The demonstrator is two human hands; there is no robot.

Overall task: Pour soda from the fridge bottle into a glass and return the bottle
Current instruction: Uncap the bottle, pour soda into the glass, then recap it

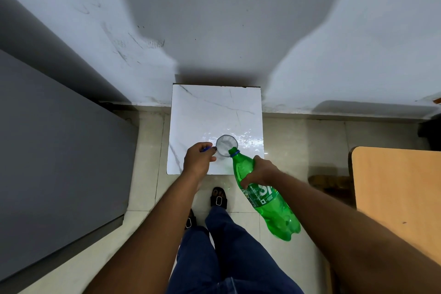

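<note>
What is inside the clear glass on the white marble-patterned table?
The clear glass looks pale and cloudy inside; its fill level cannot be told. The green plastic soda bottle, tilted in the right hand, covers the rim's near right edge with its mouth.

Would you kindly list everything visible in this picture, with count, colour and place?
bottle: one, green, tilted with its mouth at the glass rim, held over the table's near right corner
glass: one, clear, on the table near its front edge
bottle cap: one, blue, in the left hand's grip
table: one, white marble-look, against the wall
fridge: one, grey, at left
wooden furniture: one, tan, at right
sandals: two, black, on the tiled floor
left hand: one, beside the glass
right hand: one, gripping the bottle
</note>
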